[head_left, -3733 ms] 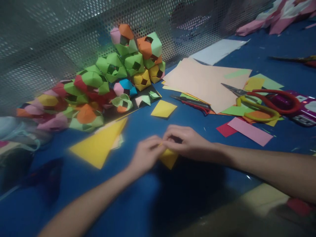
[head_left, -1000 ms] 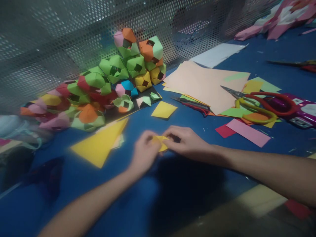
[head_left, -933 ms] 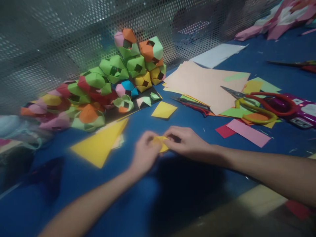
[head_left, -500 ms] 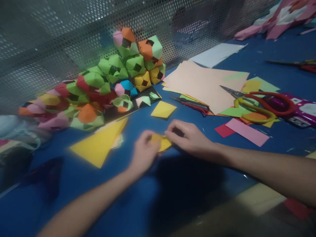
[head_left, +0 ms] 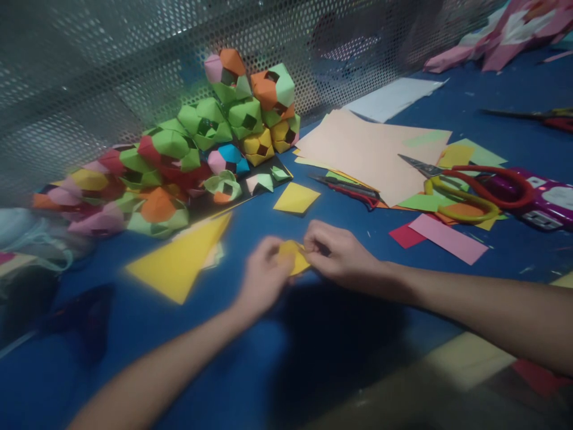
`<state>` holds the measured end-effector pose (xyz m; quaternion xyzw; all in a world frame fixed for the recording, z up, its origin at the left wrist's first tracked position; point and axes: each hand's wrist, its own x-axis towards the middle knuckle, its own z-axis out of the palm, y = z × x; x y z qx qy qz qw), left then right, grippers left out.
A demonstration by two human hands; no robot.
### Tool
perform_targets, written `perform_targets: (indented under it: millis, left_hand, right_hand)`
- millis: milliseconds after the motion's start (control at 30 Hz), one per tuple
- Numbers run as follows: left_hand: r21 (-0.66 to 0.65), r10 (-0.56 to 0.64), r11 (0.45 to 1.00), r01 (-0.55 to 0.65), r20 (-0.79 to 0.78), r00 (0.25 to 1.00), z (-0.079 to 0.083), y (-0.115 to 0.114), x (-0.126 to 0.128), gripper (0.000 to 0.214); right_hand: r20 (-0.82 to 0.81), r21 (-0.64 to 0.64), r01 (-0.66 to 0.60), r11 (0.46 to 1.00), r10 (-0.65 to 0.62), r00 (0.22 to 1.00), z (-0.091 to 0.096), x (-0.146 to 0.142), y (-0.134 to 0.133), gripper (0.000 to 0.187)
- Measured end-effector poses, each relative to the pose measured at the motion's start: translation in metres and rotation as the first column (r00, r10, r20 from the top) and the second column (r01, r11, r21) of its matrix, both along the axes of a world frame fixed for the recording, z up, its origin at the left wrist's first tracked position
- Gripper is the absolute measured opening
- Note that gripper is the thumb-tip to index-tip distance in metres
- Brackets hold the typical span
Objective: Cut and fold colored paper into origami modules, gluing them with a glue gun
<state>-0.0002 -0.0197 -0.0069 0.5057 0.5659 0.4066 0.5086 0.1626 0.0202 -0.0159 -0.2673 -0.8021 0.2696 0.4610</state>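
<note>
Pinching small yellow folded paper (head_left: 293, 258) between left hand (head_left: 264, 278) and right hand (head_left: 342, 254), fingertips closed on opposite edges. Held just above blue table (head_left: 250, 370), near yellow square (head_left: 296, 197), in front of folded-cube pile (head_left: 201, 143). Probably best: align edges before creasing; press crease flat with thumbnail; use light grip, avoid crumpling. Blurred, so fold detail unclear.

Head camera, sole view: worn by the person at the near edge, faces forward and down across the blue tabletop (head_left: 147, 334) toward the perforated metal screen (head_left: 89, 71) far left, close over left hand (head_left: 264, 279), right hand (head_left: 344, 258) and yellow paper (head_left: 296, 261) at centre.
</note>
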Motion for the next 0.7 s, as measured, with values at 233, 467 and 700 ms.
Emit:
perform_targets:
  millis: [233, 467, 700]
  left_hand:
    - [-0.006, 0.024, 1.0, -0.024, -0.006, 1.0, 0.0, 0.0, -0.001, 0.015]
    - [-0.008, 0.001, 1.0, -0.001, -0.004, 1.0, 0.0, 0.0, -0.001, 0.015]
    - [0.002, -0.019, 1.0, 0.019, -0.034, 0.999, 0.002, 0.001, 0.0, 0.017]
  right_hand:
    - [-0.127, -0.422, -0.02, 0.906, -0.038, 0.991, 0.016, 0.006, -0.001, 0.018]
    - [-0.119, -0.76, -0.093, 0.643, 0.003, 0.993, 0.02, 0.002, 0.007, 0.023]
    - [0.089, -0.578, -0.034, 0.815, 0.104, 0.991, 0.02, 0.004, 0.001, 0.021]
